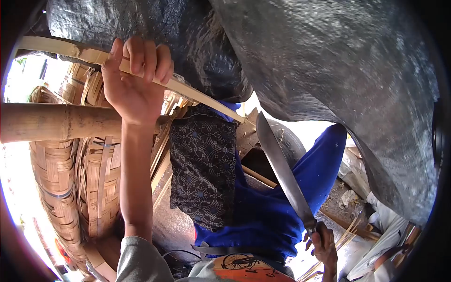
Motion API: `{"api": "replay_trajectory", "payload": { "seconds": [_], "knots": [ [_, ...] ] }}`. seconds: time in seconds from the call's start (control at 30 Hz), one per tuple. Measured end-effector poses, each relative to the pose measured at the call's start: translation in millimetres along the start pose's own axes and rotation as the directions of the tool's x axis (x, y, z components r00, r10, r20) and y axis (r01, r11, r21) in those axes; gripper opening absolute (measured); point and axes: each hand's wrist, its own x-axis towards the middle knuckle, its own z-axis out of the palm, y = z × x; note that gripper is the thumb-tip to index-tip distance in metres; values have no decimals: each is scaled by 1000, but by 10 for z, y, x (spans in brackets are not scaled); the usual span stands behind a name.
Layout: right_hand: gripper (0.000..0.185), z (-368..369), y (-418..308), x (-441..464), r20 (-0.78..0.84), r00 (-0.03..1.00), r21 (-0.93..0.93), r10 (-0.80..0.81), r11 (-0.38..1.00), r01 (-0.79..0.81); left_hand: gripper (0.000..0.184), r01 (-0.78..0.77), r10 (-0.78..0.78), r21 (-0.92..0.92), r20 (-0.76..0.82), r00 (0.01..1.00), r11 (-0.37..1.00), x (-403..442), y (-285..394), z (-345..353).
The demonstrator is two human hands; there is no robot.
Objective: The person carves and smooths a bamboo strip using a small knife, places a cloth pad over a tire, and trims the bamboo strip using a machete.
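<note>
A long pale bamboo strip slants from the upper left down to the middle of the head view. My left hand is raised and closed around it, fingers curled over the top. At the lower right, my right hand grips the dark handle of a machete. Its broad blade points up and away, the tip close to the strip's far end; I cannot tell whether they touch. A dark patterned cloth lies over my left thigh, above my blue trousers.
Woven bamboo baskets stand at the left, with a thick bamboo pole running across them. Dark plastic sheeting hangs low overhead and down the right. A tyre lies beyond my knees. Bamboo scraps litter the ground at right.
</note>
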Motion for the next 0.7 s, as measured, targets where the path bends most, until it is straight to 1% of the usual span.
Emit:
{"api": "replay_trajectory", "payload": {
  "seconds": [0.03,0.07,0.1,0.13,0.17,0.2,0.23,0.27,0.3,0.33,0.37,0.4,0.43,0.47,0.5,0.53,0.57,0.6,0.63,0.67,0.7],
  "knots": [
    [41,-12,43,104,13,997,-21,-75,997,75,42,32,-41,-112,-77,996,993,-35,-15,50],
    [34,-7,103,219,23,988,-39,-150,988,151,42,38,-47,-109,-88,995,993,-78,-17,85],
    [34,-4,93,312,30,989,-42,-146,988,147,40,23,-13,43,-224,974,999,-122,-15,122],
    [27,17,51,407,0,956,-162,-294,943,290,38,29,42,195,-349,936,980,-159,-7,162],
    [23,48,-3,480,-10,899,-282,-438,864,418,38,31,42,197,-355,934,980,-190,6,212],
    [23,127,-88,531,0,900,-285,-436,863,418,36,35,81,243,-450,889,969,-228,20,267],
    [24,251,-185,566,-36,949,102,-313,944,315,35,47,123,290,-539,833,956,-270,32,315],
    [29,313,-234,603,-17,984,475,-175,865,162,35,54,122,295,-547,828,954,-311,36,359],
    [38,289,-219,659,81,990,469,-118,881,66,33,28,134,275,-553,822,961,-341,36,395],
    [38,253,-269,707,89,989,471,-115,880,60,31,1,146,254,-558,817,967,-362,31,411],
    [43,201,-349,745,150,984,442,-96,897,20,32,-20,122,186,-555,823,982,-391,21,392],
    [47,164,-388,772,207,975,410,-76,912,-16,32,-16,120,187,-559,821,982,-391,19,396],
    [47,125,-342,803,211,975,409,-70,912,-23,35,25,39,123,-494,869,992,-383,23,406],
    [51,79,-256,844,260,960,392,-104,920,-6,38,70,-39,59,-420,907,996,-381,18,412],
    [54,64,-198,883,308,941,377,-139,926,14,38,73,-41,58,-422,906,996,-367,-17,303],
    [54,94,-181,910,309,941,378,-137,926,11,42,53,-44,69,-133,990,996,-345,-73,100],
    [55,142,-172,920,338,928,532,-157,845,-50,47,35,-46,72,167,985,997,-337,-123,0],
    [55,176,-177,923,358,915,666,-184,738,-112,47,38,-49,70,168,985,997,-371,-180,-30],
    [55,184,-206,931,355,916,667,-184,737,-111,49,31,-31,33,2,1000,999,-389,-241,-39],
    [55,185,-255,940,371,915,615,-157,780,-115,51,18,-18,-2,-167,986,1000,-386,-283,-6],
    [54,192,-301,958,388,913,558,-130,821,-120,49,4,2,18,-309,951,1000,-377,-301,89]
  ]
}}
